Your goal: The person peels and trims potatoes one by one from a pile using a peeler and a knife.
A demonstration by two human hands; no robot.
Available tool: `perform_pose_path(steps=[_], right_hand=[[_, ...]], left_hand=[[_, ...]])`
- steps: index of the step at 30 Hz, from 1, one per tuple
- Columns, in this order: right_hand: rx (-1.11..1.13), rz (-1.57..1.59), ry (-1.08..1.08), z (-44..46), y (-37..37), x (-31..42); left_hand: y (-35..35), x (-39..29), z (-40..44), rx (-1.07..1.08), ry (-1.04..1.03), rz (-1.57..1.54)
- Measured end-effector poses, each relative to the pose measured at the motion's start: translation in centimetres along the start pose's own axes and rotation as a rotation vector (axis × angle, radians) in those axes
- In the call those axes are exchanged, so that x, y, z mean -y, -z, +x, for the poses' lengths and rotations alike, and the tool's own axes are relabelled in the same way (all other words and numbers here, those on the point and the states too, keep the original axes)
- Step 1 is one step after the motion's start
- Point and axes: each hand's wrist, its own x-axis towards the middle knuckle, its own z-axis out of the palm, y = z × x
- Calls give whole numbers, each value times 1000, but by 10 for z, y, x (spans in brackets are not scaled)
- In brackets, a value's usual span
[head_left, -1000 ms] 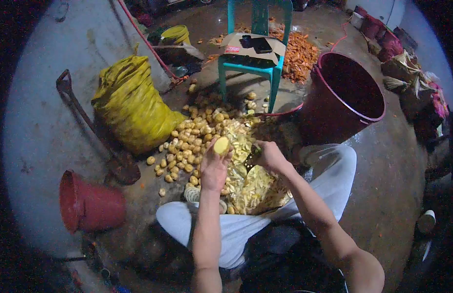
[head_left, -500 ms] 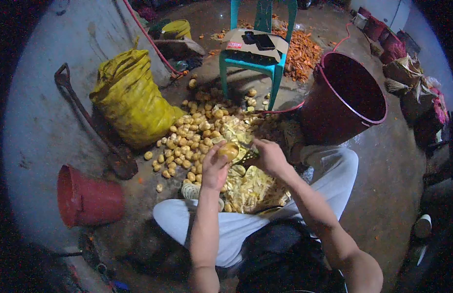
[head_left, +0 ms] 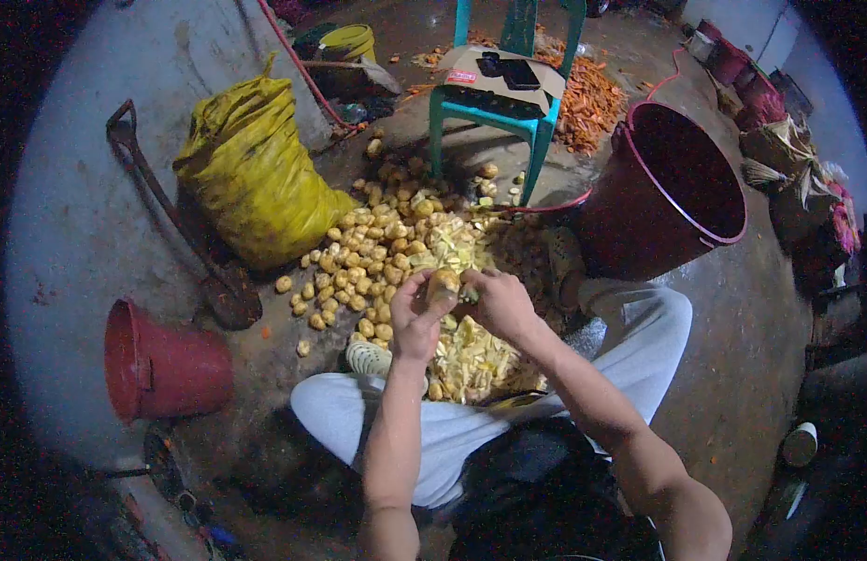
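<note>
My left hand [head_left: 417, 318] has its fingers around a yellow-brown potato [head_left: 444, 281], held up in front of my lap. Close against the potato's right side is my right hand [head_left: 501, 304], its fingers closed on a small greenish tool [head_left: 468, 294] that they mostly hide. Below both hands lies a heap of pale peelings [head_left: 480, 360] between my legs. Many whole potatoes [head_left: 358, 271] are spread over the floor just beyond and to the left of my left hand.
A yellow sack [head_left: 256, 178] and a shovel [head_left: 162, 206] stand at the left wall, with a red bucket [head_left: 186, 372] nearer. A large dark-red tub [head_left: 681, 187] is at right. Ahead, a green chair [head_left: 494, 110] carries a cardboard piece; orange scraps [head_left: 587, 107] lie behind it.
My right hand has moved left and closer to my left hand, against the potato. The potato has been turned more upright. The view has shifted slightly.
</note>
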Motion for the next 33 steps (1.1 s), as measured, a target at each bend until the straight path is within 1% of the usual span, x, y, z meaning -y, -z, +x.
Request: perform_pose_path(steps=[1, 2, 4, 7, 9, 10, 11, 13, 15, 17, 18, 19, 21, 22, 23, 24, 25, 26, 27, 28, 29, 30, 31, 33], right_hand=[[85, 128, -24, 5, 2, 0], [191, 366, -33, 1, 11, -6], [196, 396, -20, 0, 11, -9], [213, 411, -22, -5, 12, 0], [-71, 271, 61, -8, 10, 6], [-113, 187, 62, -10, 15, 12], [-117, 188, 61, -5, 16, 8], [370, 219, -153, 7, 12, -10], [314, 253, -149, 5, 1, -24], [109, 368, 27, -7, -6, -27], [145, 340, -58, -11, 7, -12], [147, 342, -54, -11, 9, -6], [-137, 227, 83, -15, 6, 4], [-98, 142, 120, -14, 5, 5], [-104, 142, 118, -15, 5, 6], [-53, 63, 57, -16, 11, 15], [-1, -16, -4, -16, 15, 21], [-69, -48, 0, -16, 15, 21], [-69, -49, 1, -9, 15, 14], [100, 111, -9, 1, 13, 0], [267, 274, -21, 3, 8, -8], [168, 242, -26, 2, 10, -4], [158, 231, -15, 3, 14, -3], [86, 254, -71, -9, 14, 5]], left_hand=[[-2, -1, -2, 4, 0, 17], [-3, -3, -4, 7, 0, 16], [-5, -8, -5, 51, -11, -24], [-6, -12, -3, 17, -6, 7], [-9, -14, -3, 33, -41, 35], [-9, -15, -4, 65, -64, 87], [-10, -15, -5, 99, -85, 138], [-12, -13, -12, 93, -49, 124], [-14, -11, -8, 80, -69, 48], [-11, -10, -9, 84, -70, 42], [-11, -10, -9, 36, -59, 39], [-10, -12, -6, -5, -57, 39], [-4, -5, -4, -26, -73, 78], [-2, -3, -5, -25, -137, 81], [-1, 0, -4, -22, -201, 81], [2, 2, -2, 32, -230, 82], [4, 4, -3, 35, -229, 80], [6, 5, -4, 45, -202, 56], [6, 4, -4, 52, -175, 31], [-4, -3, -8, -22, -127, 110], [-3, -3, -13, -25, -124, 113], [-2, -2, -13, -42, -103, 67], [-3, -1, -7, -59, -92, 14], [0, -5, -11, -35, -87, 3]])
